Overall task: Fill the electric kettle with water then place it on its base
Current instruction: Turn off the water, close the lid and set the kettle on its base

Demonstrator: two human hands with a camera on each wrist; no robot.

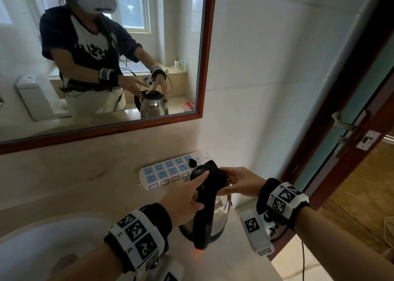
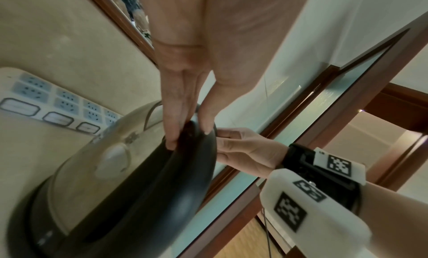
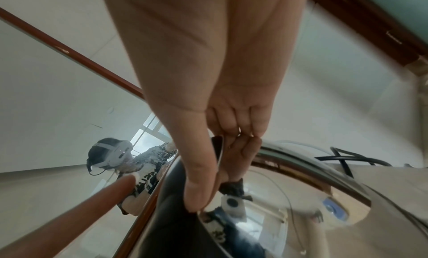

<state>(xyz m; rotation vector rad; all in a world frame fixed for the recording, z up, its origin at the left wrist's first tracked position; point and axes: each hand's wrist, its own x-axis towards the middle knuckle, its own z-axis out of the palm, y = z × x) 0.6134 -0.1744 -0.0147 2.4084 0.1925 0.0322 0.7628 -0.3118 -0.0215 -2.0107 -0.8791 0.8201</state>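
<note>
A steel electric kettle [image 1: 220,212] with a black lid [image 1: 210,175] and black handle [image 1: 203,223] stands upright on its round black base [image 1: 214,237] on the counter. An orange light [image 1: 198,250] glows at the handle's foot. My left hand [image 1: 191,192] lays a straight index finger across the lid, and its fingers [image 2: 171,126] reach down onto the lid's near edge. My right hand [image 1: 227,182] pinches the lid's rim by the spout, thumb [image 3: 199,181] on the black edge. The water inside is hidden.
A white power strip [image 1: 166,172] with blue sockets lies against the back wall just behind the kettle. A white basin [image 1: 32,248] sits at the lower left. A wood-framed mirror [image 1: 204,67] hangs above; a glass door [image 1: 351,121] stands at the right.
</note>
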